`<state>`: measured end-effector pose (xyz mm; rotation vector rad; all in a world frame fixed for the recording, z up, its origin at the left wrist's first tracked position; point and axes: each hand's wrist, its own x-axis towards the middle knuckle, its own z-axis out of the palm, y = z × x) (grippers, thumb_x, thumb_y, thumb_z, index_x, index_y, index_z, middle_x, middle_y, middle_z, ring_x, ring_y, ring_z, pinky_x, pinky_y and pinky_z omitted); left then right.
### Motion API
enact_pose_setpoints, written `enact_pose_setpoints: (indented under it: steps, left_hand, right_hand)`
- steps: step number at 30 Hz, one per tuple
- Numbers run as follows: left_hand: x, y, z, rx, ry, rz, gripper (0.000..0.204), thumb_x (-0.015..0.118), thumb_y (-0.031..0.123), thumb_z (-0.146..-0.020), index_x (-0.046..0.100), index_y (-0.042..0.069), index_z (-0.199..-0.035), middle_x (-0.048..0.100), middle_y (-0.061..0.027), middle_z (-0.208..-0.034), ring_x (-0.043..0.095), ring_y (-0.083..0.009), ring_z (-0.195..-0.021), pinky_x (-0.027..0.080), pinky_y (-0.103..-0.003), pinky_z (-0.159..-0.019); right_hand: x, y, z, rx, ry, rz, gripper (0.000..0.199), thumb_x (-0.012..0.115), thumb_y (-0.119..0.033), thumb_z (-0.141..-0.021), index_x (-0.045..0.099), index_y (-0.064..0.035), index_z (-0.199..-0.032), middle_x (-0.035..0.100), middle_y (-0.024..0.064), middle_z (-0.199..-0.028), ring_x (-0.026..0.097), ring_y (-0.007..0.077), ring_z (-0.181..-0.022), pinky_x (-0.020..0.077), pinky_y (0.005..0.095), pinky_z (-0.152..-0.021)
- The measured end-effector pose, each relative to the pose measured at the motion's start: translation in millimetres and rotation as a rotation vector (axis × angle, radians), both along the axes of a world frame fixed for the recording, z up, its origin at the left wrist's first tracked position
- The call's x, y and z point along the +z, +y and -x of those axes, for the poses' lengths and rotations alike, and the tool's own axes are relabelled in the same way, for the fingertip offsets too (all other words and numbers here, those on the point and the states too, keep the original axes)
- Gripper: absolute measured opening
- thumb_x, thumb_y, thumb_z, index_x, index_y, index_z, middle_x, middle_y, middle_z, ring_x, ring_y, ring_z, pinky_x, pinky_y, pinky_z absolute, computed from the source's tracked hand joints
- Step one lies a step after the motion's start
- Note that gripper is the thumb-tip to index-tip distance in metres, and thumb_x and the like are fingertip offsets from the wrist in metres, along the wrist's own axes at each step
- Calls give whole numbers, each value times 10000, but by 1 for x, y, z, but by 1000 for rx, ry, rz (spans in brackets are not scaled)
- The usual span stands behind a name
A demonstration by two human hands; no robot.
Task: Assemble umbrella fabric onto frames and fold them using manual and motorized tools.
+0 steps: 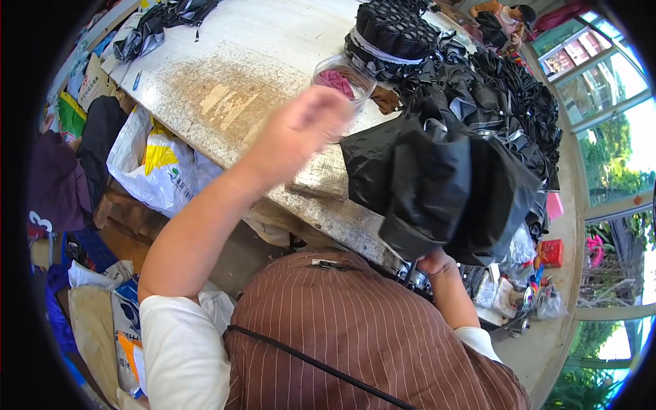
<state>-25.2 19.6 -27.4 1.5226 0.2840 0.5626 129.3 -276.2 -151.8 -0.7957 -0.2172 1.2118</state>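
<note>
A black umbrella [427, 184] with loose, half-folded cloth hangs over the table's near edge, in front of my body. My right hand [436, 262] is closed beneath it, around its dark shaft; the cloth hides part of the fingers. My left hand [301, 130] is raised above the table, left of the umbrella and apart from it. Motion smears its fingers, so what they hold, if anything, does not show. Just beyond it stands a clear round tub [365, 80] with pinkish-purple pieces [337, 82] inside.
Many black umbrellas [506, 96] lie heaped at the right, with a bundled stack [396, 37] farther back. The white table [253, 41] has a worn patch. White bags [164, 167] crowd its left side. A red box [552, 253] sits near the windows. Another person [509, 20] is at the far right.
</note>
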Motion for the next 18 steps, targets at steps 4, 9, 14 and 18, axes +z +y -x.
enact_pose_setpoints:
  steps: [4, 9, 14, 18]
  left_hand:
    - [6, -36, -14, -224, 204, -225, 420, 656, 323, -863, 585, -58, -1026, 593, -52, -738, 575, -124, -687, 456, -190, -604]
    - [-22, -1, -9, -128, 124, 89, 222, 628, 179, -874, 592, 10, -1013, 593, -32, -840, 545, -86, -666, 480, -218, -638]
    - [-31, -17, -7, 25, -53, 357, 284, 637, 195, -874, 583, -8, -1065, 618, -56, -905, 569, -109, -705, 502, -246, -735]
    - [-45, -59, -22, -60, -107, 384, 475, 643, 315, -860, 562, -110, -1054, 639, -154, -818, 627, -191, -798, 507, -327, -807]
  right_hand:
    - [-5, 2, 4, 154, 88, -3, 94, 550, -52, -846, 597, -94, -915, 421, -14, -593, 283, 65, -464, 244, 192, -423]
    - [-7, -5, -1, 235, 134, -93, 32, 567, -101, -880, 587, -78, -888, 369, -36, -588, 230, 41, -473, 175, 176, -413]
    - [-4, -13, -5, 210, 329, -191, 76, 587, -139, -898, 582, -66, -877, 330, -47, -578, 230, 41, -473, 173, 179, -409]
    - [0, -6, -6, 174, 402, -188, 66, 590, -127, -894, 578, -65, -875, 307, -46, -570, 226, 43, -470, 178, 186, -413]
